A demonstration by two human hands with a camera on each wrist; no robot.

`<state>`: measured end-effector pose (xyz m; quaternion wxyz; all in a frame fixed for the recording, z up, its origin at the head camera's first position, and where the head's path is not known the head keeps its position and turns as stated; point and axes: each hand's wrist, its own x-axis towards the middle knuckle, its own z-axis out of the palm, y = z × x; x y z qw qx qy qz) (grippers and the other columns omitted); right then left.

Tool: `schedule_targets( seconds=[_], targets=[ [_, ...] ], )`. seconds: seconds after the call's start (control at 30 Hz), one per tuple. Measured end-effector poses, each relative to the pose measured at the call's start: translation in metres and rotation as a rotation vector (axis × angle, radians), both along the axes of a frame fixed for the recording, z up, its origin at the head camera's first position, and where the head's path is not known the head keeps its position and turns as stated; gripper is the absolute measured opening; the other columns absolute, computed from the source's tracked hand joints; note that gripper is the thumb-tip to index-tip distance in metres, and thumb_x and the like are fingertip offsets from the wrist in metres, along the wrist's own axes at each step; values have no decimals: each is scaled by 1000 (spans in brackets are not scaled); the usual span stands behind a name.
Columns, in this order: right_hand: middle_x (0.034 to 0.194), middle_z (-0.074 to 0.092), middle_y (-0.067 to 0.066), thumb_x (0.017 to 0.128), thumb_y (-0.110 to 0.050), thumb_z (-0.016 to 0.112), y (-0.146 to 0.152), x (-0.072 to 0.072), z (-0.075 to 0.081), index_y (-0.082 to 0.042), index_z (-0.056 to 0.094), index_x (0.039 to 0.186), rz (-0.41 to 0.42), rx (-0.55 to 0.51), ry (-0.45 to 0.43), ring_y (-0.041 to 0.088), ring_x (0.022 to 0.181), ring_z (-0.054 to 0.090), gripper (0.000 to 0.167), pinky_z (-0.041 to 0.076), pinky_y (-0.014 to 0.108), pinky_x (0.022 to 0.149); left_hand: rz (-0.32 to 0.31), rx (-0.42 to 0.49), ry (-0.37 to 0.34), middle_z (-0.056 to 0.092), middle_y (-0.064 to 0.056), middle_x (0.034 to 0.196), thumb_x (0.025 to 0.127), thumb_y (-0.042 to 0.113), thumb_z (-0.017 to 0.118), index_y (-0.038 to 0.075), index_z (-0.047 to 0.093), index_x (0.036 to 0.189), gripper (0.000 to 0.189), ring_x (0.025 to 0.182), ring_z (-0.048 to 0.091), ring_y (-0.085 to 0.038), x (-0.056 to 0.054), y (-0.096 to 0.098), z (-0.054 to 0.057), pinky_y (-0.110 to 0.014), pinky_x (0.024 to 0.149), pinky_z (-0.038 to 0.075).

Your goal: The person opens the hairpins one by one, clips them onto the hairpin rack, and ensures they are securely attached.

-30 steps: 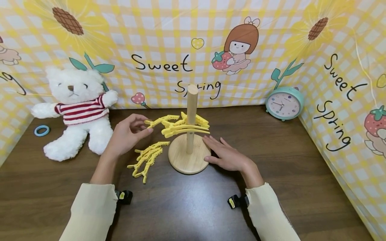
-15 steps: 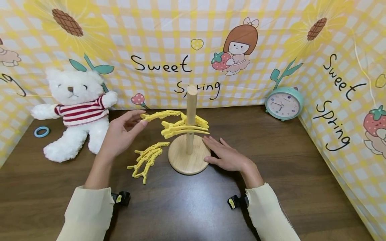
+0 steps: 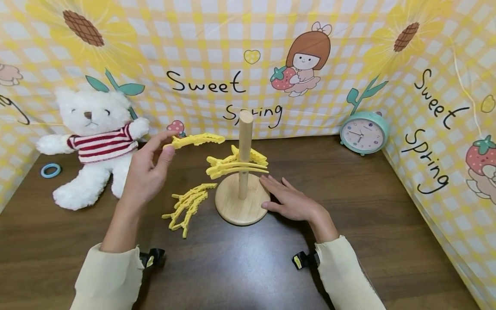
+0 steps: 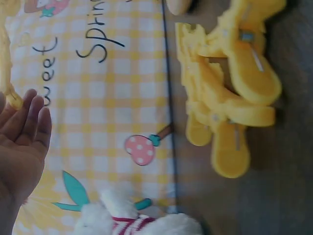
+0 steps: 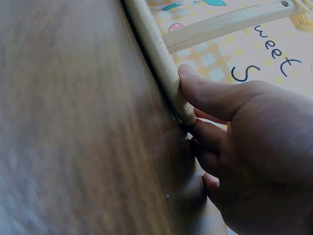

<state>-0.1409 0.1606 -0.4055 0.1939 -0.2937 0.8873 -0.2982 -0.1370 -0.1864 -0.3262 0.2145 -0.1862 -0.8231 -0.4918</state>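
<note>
A yellow hair clip (image 3: 197, 140) is raised above the table, pinched by its handle end between the thumb and fingers of my left hand (image 3: 145, 172). Several more yellow clips (image 3: 222, 167) grip the upright of a round-based wooden stand (image 3: 236, 211), sticking out sideways. On the table to the left of the base lies a loose group of clips (image 3: 190, 206), large in the left wrist view with their springs showing. My right hand (image 3: 292, 202) rests against the stand's right rim, fingers fairly straight; in the right wrist view its thumb touches the rim.
A white teddy bear (image 3: 98, 142) in a striped shirt sits at the back left, beside a blue ring (image 3: 51, 170). At the back right stands a mint alarm clock (image 3: 363, 133). Patterned yellow cloth (image 3: 209, 38) closes off the back and sides.
My left hand has moved up and to the left, carrying the clip away from the stand's upright and lifting it higher. My right hand and the stand have stayed in place.
</note>
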Motion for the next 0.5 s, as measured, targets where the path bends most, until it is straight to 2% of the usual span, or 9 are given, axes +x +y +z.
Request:
schedule_targets(
  seconds=[0.2,0.3,0.5],
  targets=[
    [168,16,8,106,-34,55,0,-1,0,-10,17,163,3,2,4,17,154,7,72,-3,43,123,-21,-81,69,67,-16,120,103,-2,53,-3,60,133,31,102,57,-6,4,4,9,-17,88,43],
    [168,16,8,106,-33,55,0,0,0,-10,17,163,4,3,4,17,154,7,72,-3,44,123,-28,-126,98,68,-16,116,101,-4,55,-5,61,130,29,101,57,-6,5,6,11,-17,89,42],
    [168,16,8,106,-34,54,1,0,1,-11,17,163,5,-1,0,17,154,7,72,-3,43,123,-15,-160,147,70,-16,108,94,-8,65,-8,65,121,27,99,60,-9,8,7,13,-17,85,43]
  ],
)
